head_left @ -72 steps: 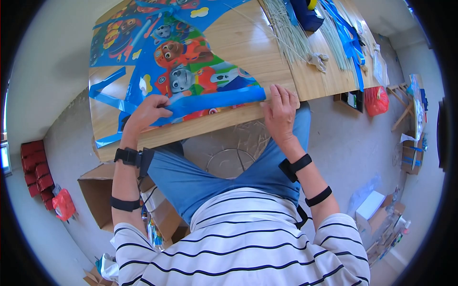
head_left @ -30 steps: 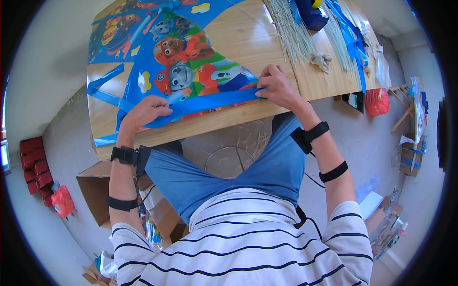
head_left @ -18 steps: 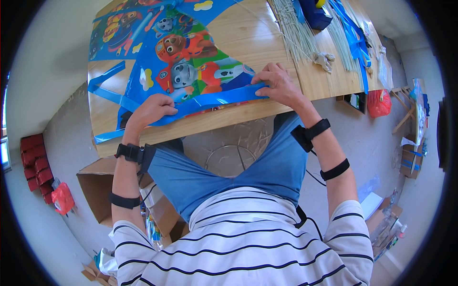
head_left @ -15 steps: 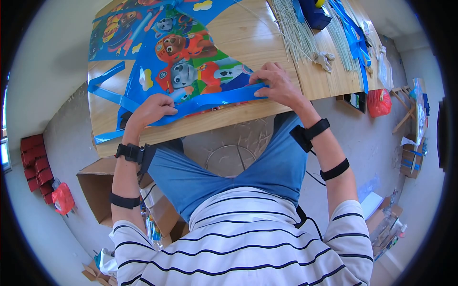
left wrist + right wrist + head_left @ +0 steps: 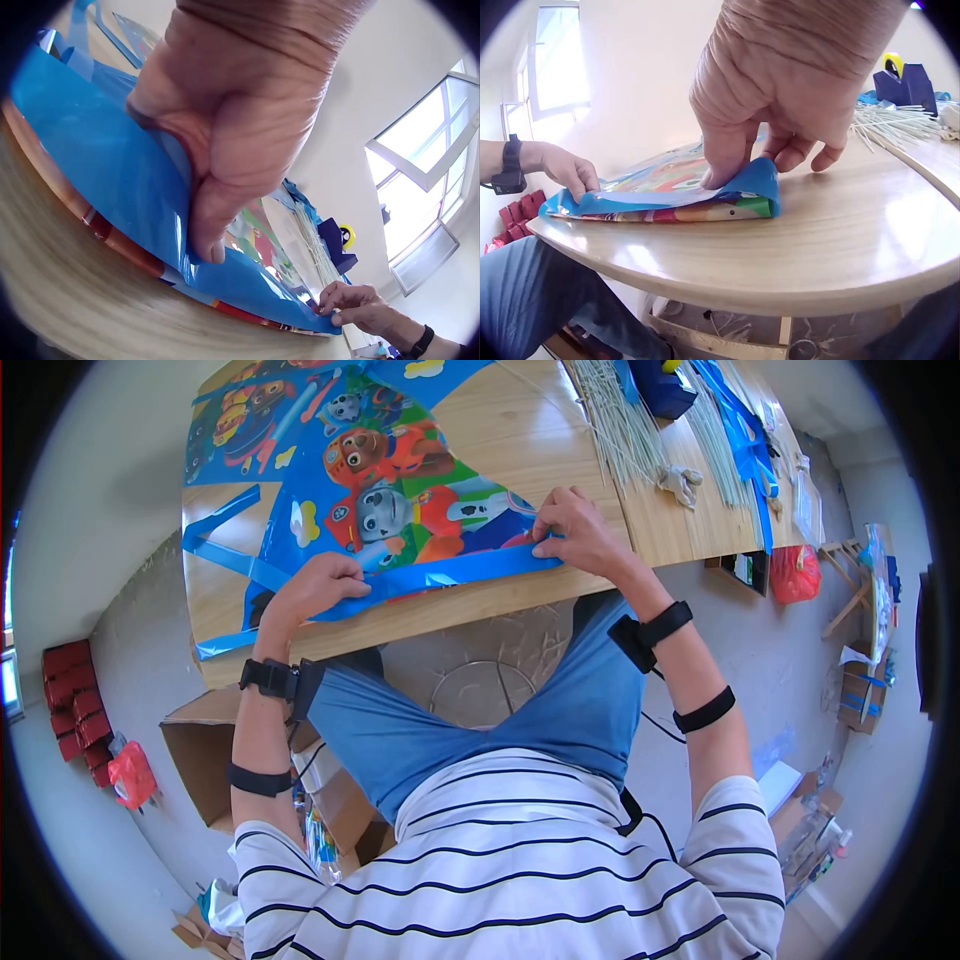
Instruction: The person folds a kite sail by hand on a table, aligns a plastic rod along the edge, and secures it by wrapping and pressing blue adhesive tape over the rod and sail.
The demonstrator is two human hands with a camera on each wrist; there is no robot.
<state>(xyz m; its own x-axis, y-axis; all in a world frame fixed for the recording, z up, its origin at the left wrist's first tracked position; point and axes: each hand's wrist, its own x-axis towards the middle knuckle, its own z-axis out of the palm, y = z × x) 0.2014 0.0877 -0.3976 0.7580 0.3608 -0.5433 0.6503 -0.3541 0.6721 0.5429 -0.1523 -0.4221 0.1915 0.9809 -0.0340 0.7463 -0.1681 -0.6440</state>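
A glossy sheet printed with cartoon dogs lies on the wooden table, and a blue strip runs along its near edge. My left hand pinches the strip toward its left part; in the left wrist view the thumb presses down on the blue film and the fingers curl beneath. At the other end, my right hand pinches the strip's right tip between thumb and fingers. From the right wrist view, the blue film rises slightly at that corner, with the printed edge showing under it.
Thin pale sticks lie on the table's right part beside a dark blue tape dispenser. More blue strips hang over that side. Another blue strip lies at left. An open cardboard box stands on the floor.
My right hand, earlier laid with fingers extended beyond the strip's right end, now pinches that end. The left hand keeps its hold with only a slight shift.
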